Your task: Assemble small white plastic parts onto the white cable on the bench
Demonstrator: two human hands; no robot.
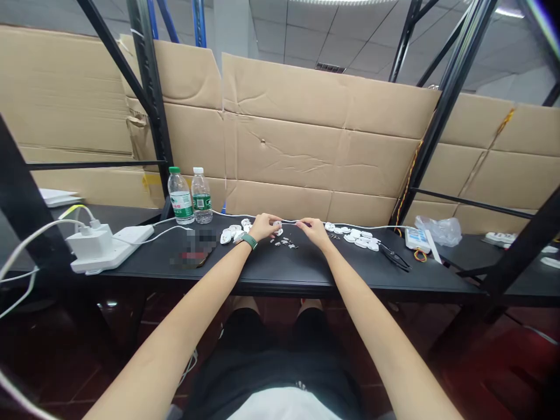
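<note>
Smooth matt tabletop [289,274], creased cardboard panels [324,140], glossy plastic bottles [181,201], white pieces [361,241] probably plastic.

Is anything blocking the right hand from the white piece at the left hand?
Nothing visible blocks the right hand from the white piece at the left hand; the small parts lie nearer the person's body.

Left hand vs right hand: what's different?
Wrist: the left hand has a green band at its wrist; the right hand has none.
Hold: the left hand appears to hold a white part; the right hand looks pinched, but anything in it is too small to tell.
Shared: both are bare, backs up, at the black table.
</note>
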